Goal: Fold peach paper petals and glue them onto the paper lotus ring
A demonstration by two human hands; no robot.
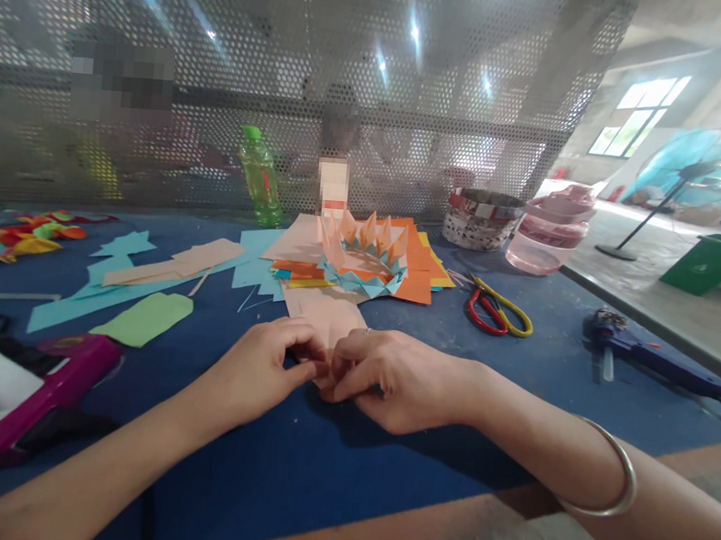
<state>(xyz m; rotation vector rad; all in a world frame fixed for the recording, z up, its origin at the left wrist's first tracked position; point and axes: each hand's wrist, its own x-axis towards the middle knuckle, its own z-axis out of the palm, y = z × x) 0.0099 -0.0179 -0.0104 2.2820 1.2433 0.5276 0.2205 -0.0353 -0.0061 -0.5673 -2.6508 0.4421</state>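
Observation:
At the near middle of the table, my left hand [275,363] and my right hand [389,376] meet over a small piece of peach paper [328,391]. Fingers of both hands are closed on it, thumbs and fingertips pinching close together; part of the paper is hidden beneath them. Just beyond lies a pale pink sheet [326,305]. Behind that, a ring of folded blue and orange paper points [369,283] sits on a stack of coloured paper [419,279].
Scissors [498,310] and a glue gun [654,351] lie to the right. A water jug [547,235], a round container [482,221] and a green bottle [260,181] stand behind. Paper scraps [144,320] and a magenta device [71,372] are left. Perforated metal panel [226,68] rises at the back.

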